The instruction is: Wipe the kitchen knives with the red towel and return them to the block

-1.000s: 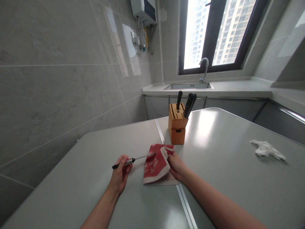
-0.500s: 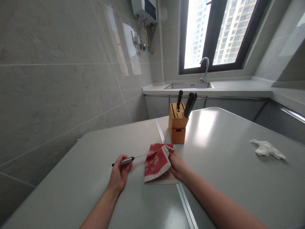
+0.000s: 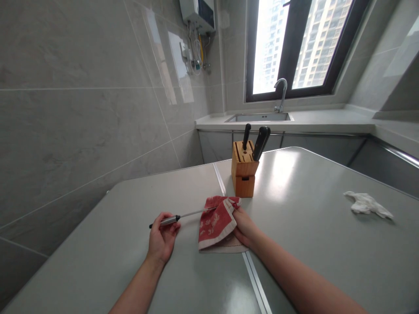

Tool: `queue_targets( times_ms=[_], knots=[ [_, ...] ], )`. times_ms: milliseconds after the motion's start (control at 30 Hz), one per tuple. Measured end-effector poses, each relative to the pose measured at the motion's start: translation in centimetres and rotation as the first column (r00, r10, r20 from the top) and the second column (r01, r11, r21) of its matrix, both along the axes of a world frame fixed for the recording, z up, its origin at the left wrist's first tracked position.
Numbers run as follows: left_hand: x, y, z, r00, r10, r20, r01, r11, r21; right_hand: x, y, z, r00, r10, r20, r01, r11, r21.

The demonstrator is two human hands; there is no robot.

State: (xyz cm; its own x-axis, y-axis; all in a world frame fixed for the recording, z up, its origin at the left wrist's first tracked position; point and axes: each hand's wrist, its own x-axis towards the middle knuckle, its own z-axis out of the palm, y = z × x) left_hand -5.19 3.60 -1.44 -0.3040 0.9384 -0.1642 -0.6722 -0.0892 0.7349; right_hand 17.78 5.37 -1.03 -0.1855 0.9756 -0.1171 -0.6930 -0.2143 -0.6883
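My left hand (image 3: 163,237) is closed around the silver-and-black handle of a thin-shafted metal tool (image 3: 193,213). Its slim shaft points right, and the tip is hidden in the folds of a red towel (image 3: 214,226) with pale edges. On the towel's right side, my right hand (image 3: 244,227) grips the bunched cloth, with some fingers tucked behind it. The lower edge of the towel hangs close to the table. Just behind it stands a wooden knife block (image 3: 245,185), holding black-handled knives (image 3: 262,141).
A crumpled white cloth or tissue (image 3: 368,205) lies on the grey table (image 3: 310,244) at the right. A metal strip (image 3: 257,279) crosses the tabletop. At the back, a counter carries a sink (image 3: 258,117) and a faucet (image 3: 282,93) under the window.
My left hand has shifted slightly left, drawing the tool with it, so more of its shaft shows outside the towel. My right hand has stayed almost still on the towel.
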Motion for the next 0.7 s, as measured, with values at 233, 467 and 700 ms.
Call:
queue_targets(
  times_ms=[233,467,700],
  knots=[
    [-0.26,0.25,-0.28,0.999,0.014,0.038,-0.013,1.0,-0.007,0.17,-0.02,0.52,0.999,-0.044,-0.008,0.043,0.997,-0.06],
    [-0.29,0.25,-0.21,0.996,0.02,0.088,-0.021,1.0,0.002,0.28,0.14,0.37,0.999,-0.016,-0.033,0.013,0.996,-0.086],
    [-0.36,0.38,-0.05,0.991,0.02,0.13,-0.018,1.0,-0.014,0.19,0.27,-0.06,0.999,-0.035,0.002,0.035,0.996,-0.085]
  ],
)
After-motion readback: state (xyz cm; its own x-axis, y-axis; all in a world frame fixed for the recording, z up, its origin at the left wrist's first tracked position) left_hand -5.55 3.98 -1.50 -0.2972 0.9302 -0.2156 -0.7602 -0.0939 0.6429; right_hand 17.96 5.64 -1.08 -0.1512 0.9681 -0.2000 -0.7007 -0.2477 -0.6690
